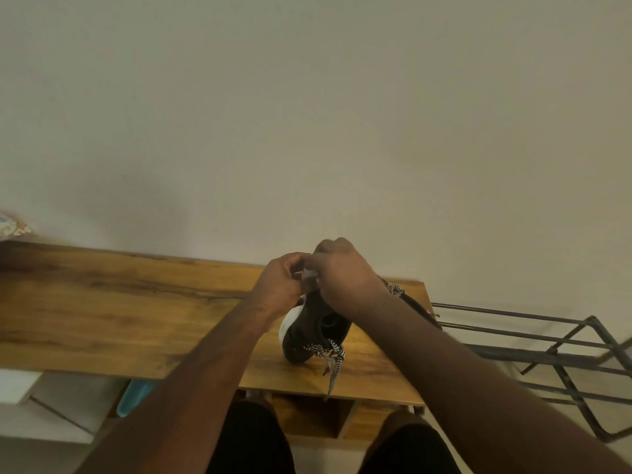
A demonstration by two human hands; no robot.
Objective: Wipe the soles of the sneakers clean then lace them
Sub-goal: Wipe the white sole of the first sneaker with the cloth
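Dark sneaker (313, 328) with white sole is standing tilted on the wooden surface (136, 302), its patterned lace (330, 354) trailing toward the near edge. Left hand (284, 285) and right hand (342, 275) are meeting above the sneaker, fingers curled and apparently pinching a small pale piece (309, 273), possibly a lace end; blur is obscuring it. A metal rack (547, 354) is standing beside the surface.
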